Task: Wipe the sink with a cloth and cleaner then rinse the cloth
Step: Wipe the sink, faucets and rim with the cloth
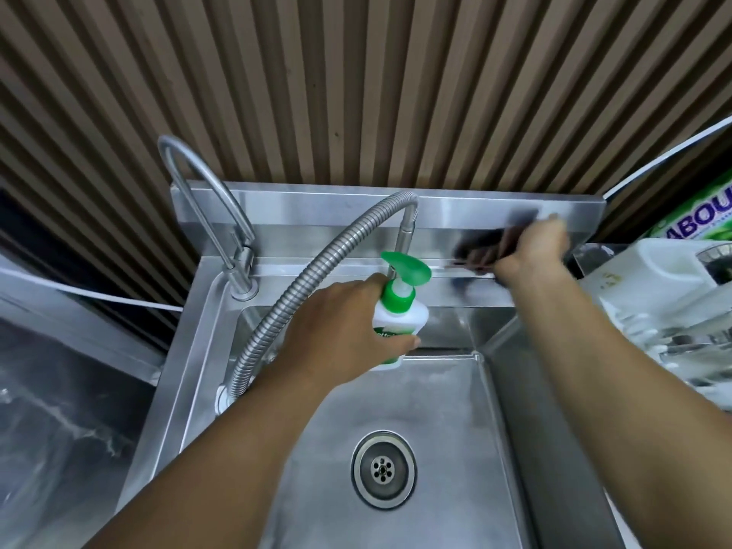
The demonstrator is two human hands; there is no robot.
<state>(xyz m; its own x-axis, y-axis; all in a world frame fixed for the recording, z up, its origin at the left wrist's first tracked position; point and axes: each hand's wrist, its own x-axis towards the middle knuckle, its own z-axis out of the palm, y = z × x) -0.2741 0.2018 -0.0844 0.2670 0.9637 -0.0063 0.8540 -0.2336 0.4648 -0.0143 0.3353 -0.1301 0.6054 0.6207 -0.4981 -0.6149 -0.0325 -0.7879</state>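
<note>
Slatted brown wall (356, 93) backs a steel sink (455, 410). Left hand (340, 330) grips the green-pump cleaner bottle (400, 315) at the basin's 12 o'clock; right hand (534, 247) clutches a dark, blurred cloth (483, 247) against the backsplash (317, 208) at 2 o'clock.

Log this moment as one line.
left hand: holds bottle over sink | right hand: holds cloth, blurred, against backsplash | stage: wiping, not yet rinsing

The left hand (344, 322) and right hand (534, 247) are bare, as is each forearm (222, 449) up to the picture's edge.
</note>
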